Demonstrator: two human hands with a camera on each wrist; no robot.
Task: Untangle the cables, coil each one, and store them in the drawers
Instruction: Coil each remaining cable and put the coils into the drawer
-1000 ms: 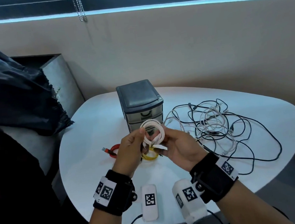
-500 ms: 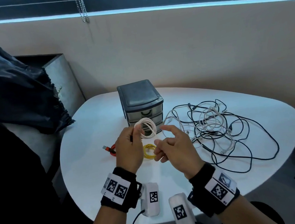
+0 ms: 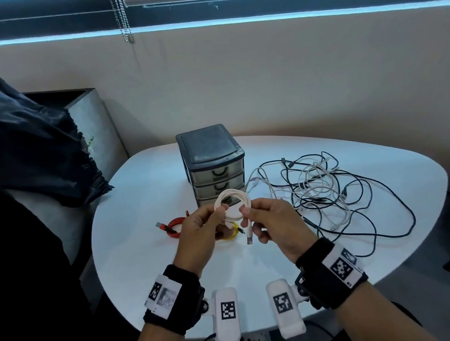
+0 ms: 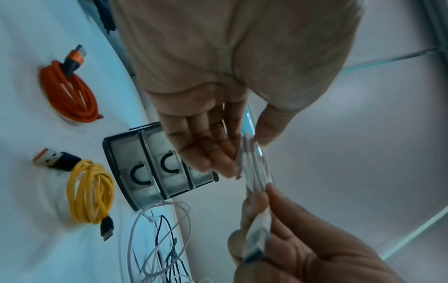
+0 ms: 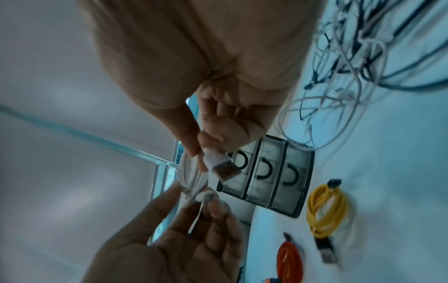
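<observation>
Both hands hold a coiled white cable [image 3: 232, 199] up in front of the small grey drawer unit [image 3: 212, 166]. My left hand [image 3: 202, 230] pinches the coil's left side [image 4: 254, 162] between thumb and fingers. My right hand [image 3: 273, 221] pinches the right side, and the cable's USB plug [image 3: 249, 236] [image 5: 224, 170] hangs from its fingers. A coiled orange cable [image 3: 172, 226] [image 4: 70, 92] and a coiled yellow cable [image 4: 89, 193] [image 5: 324, 210] lie on the white table [image 3: 144, 263] under my hands. All three drawers look closed.
A tangle of black and white cables [image 3: 324, 187] spreads over the table's right half. A dark bag [image 3: 20, 154] lies on a grey seat at the left. The wall stands close behind the drawer unit.
My right hand had let go of the coil half a second ago; it has now come back and pinches the coil's right side. The coil sits a little lower and more central.
</observation>
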